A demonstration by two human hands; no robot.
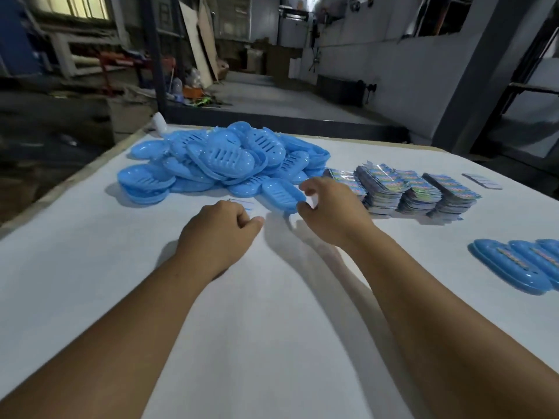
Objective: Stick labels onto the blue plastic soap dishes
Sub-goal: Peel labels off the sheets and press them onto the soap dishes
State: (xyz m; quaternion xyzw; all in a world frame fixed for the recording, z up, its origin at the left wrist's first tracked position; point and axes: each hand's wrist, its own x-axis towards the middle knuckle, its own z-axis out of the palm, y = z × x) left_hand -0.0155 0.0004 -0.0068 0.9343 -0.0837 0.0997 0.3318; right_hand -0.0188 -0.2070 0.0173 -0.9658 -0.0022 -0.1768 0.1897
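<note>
— Blue plastic everywhere on the left: the heap of soap dishes (223,158) lies on the white table (272,328), slotted and thin. I think they are light, stiff and a little slippery.

— And the left hand (220,234)?

— Its fingers are curled in, the thumb forward; if it pinches something I cannot tell. A small label strip (242,204) lies just behind it.

— The right hand (329,213)?

— Its fingers are spread and bent around the near end of one loose dish (282,193) at the edge of the heap. The rim is the good place to hold, not the slotted middle.

— Further right?

— The label stacks (417,192), then the labelled dishes (526,264) in a row.
</note>
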